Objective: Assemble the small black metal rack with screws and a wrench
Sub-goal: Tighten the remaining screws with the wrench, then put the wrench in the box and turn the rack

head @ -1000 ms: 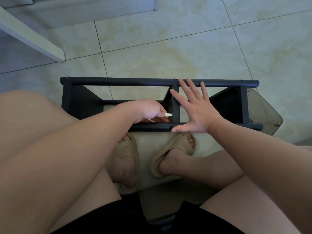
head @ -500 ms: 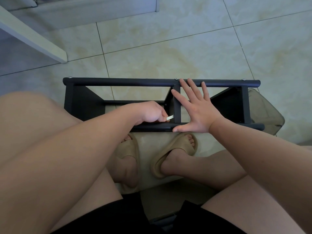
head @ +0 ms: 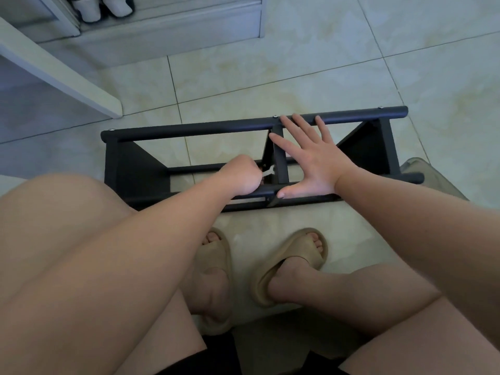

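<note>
On floor: rack. Inside rack, left of its middle post, left hand fisted tight on wrench, tip at post joint. Just right of post, right hand flat, fingers spread, pressing rack. Best: short turns, wrench seated square, right palm bracing so rack can't shift.

Home interior, seen from my feed.
I see glossy beige floor tiles, the person's bare feet in foam slippers, shoes stored on a low pale shelf at the top, and a white furniture panel on the left.
</note>
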A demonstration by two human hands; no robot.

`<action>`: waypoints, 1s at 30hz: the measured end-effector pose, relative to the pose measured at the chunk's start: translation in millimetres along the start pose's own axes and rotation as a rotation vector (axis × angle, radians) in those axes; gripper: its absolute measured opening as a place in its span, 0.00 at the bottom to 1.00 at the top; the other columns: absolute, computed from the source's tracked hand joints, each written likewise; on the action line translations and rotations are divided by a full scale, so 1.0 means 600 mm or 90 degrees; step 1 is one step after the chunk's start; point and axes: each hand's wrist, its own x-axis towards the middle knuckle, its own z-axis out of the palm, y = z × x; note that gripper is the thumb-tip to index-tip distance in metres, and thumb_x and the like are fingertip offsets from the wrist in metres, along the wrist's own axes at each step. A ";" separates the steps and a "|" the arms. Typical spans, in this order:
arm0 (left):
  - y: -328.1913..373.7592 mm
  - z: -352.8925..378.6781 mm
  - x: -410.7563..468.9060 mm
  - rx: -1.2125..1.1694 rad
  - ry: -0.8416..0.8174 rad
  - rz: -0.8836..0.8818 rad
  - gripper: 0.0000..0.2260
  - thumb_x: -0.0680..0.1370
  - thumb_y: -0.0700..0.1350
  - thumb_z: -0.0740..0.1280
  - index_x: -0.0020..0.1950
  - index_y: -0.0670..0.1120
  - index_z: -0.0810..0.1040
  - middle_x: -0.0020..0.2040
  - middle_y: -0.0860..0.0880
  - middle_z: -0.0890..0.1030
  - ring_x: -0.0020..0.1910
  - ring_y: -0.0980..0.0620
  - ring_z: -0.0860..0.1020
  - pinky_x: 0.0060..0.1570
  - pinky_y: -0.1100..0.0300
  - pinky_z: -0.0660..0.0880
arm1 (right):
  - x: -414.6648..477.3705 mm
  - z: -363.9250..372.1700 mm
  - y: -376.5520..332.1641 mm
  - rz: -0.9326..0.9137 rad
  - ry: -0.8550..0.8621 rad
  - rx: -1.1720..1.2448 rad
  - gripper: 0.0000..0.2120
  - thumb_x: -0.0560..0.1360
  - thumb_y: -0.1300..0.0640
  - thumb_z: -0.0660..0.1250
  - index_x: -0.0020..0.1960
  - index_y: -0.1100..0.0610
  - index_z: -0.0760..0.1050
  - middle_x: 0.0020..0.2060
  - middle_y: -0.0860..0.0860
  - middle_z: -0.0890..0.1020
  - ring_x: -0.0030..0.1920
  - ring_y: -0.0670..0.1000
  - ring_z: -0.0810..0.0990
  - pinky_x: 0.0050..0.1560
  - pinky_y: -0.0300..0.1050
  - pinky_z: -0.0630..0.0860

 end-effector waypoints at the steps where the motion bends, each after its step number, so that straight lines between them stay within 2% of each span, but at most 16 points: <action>1: -0.002 -0.008 0.008 -0.031 0.056 -0.022 0.10 0.79 0.38 0.62 0.52 0.40 0.82 0.51 0.44 0.84 0.52 0.41 0.80 0.54 0.52 0.78 | 0.019 -0.006 0.008 -0.006 -0.005 -0.005 0.59 0.63 0.15 0.50 0.83 0.47 0.46 0.83 0.55 0.42 0.82 0.57 0.39 0.78 0.67 0.38; 3: -0.004 -0.026 0.019 -0.123 0.161 -0.057 0.11 0.78 0.38 0.60 0.52 0.42 0.81 0.50 0.45 0.84 0.52 0.42 0.81 0.54 0.50 0.79 | 0.055 -0.020 0.024 -0.016 -0.014 -0.007 0.59 0.62 0.14 0.50 0.83 0.46 0.45 0.83 0.53 0.41 0.82 0.55 0.38 0.79 0.65 0.38; 5: -0.002 -0.043 0.026 -0.189 0.232 -0.055 0.10 0.78 0.39 0.60 0.52 0.45 0.80 0.50 0.48 0.84 0.49 0.44 0.80 0.48 0.52 0.78 | 0.085 -0.034 0.036 -0.019 -0.025 0.006 0.59 0.61 0.14 0.50 0.83 0.43 0.43 0.83 0.50 0.40 0.82 0.53 0.37 0.79 0.64 0.37; 8: 0.004 -0.062 0.034 -0.233 0.297 -0.020 0.07 0.79 0.41 0.62 0.50 0.47 0.79 0.45 0.50 0.81 0.42 0.49 0.78 0.34 0.58 0.69 | 0.109 -0.050 0.044 0.005 -0.042 0.030 0.59 0.60 0.13 0.50 0.83 0.41 0.43 0.82 0.47 0.40 0.82 0.51 0.36 0.79 0.62 0.35; 11: 0.010 -0.074 0.034 -0.216 0.324 0.010 0.07 0.80 0.41 0.63 0.48 0.48 0.79 0.42 0.51 0.80 0.38 0.51 0.78 0.31 0.61 0.67 | 0.101 -0.062 0.048 0.051 -0.052 0.070 0.58 0.60 0.14 0.48 0.83 0.42 0.44 0.83 0.48 0.42 0.82 0.51 0.38 0.79 0.61 0.35; 14: 0.035 -0.076 0.027 -0.181 0.305 0.054 0.08 0.80 0.41 0.63 0.46 0.48 0.80 0.39 0.53 0.79 0.36 0.53 0.76 0.31 0.61 0.66 | 0.057 -0.069 0.066 0.100 -0.032 0.105 0.47 0.70 0.21 0.50 0.83 0.42 0.48 0.83 0.48 0.45 0.82 0.50 0.40 0.80 0.59 0.37; 17: 0.082 -0.059 0.012 -0.125 0.262 0.128 0.09 0.80 0.41 0.63 0.44 0.52 0.80 0.40 0.56 0.78 0.37 0.55 0.75 0.32 0.63 0.67 | -0.015 -0.085 0.108 0.156 -0.007 0.105 0.37 0.79 0.30 0.53 0.83 0.43 0.51 0.83 0.48 0.51 0.82 0.50 0.44 0.81 0.56 0.42; 21: 0.167 -0.020 -0.011 -0.053 0.189 0.212 0.09 0.80 0.42 0.64 0.44 0.55 0.79 0.40 0.56 0.78 0.36 0.55 0.75 0.33 0.62 0.72 | -0.132 -0.122 0.177 0.236 0.001 0.076 0.32 0.81 0.36 0.57 0.82 0.46 0.56 0.80 0.49 0.62 0.81 0.52 0.57 0.78 0.53 0.55; 24: 0.250 0.024 -0.020 0.001 0.141 0.267 0.07 0.79 0.42 0.66 0.44 0.53 0.80 0.38 0.58 0.76 0.38 0.54 0.75 0.33 0.63 0.67 | -0.225 -0.134 0.225 0.328 -0.001 0.079 0.31 0.82 0.38 0.59 0.81 0.46 0.58 0.78 0.49 0.66 0.78 0.54 0.63 0.73 0.53 0.65; 28: 0.359 0.118 -0.010 0.043 0.043 0.313 0.06 0.77 0.40 0.68 0.46 0.49 0.82 0.38 0.57 0.77 0.36 0.56 0.75 0.28 0.69 0.69 | -0.327 -0.097 0.277 0.456 -0.014 0.131 0.29 0.82 0.41 0.61 0.80 0.47 0.61 0.76 0.51 0.69 0.75 0.55 0.67 0.69 0.52 0.68; 30: 0.406 0.171 0.005 0.105 -0.005 0.320 0.06 0.77 0.39 0.67 0.47 0.47 0.83 0.38 0.55 0.78 0.38 0.54 0.76 0.31 0.68 0.71 | -0.364 -0.056 0.301 0.509 0.001 0.176 0.28 0.82 0.42 0.62 0.79 0.49 0.64 0.74 0.52 0.72 0.73 0.56 0.69 0.69 0.52 0.69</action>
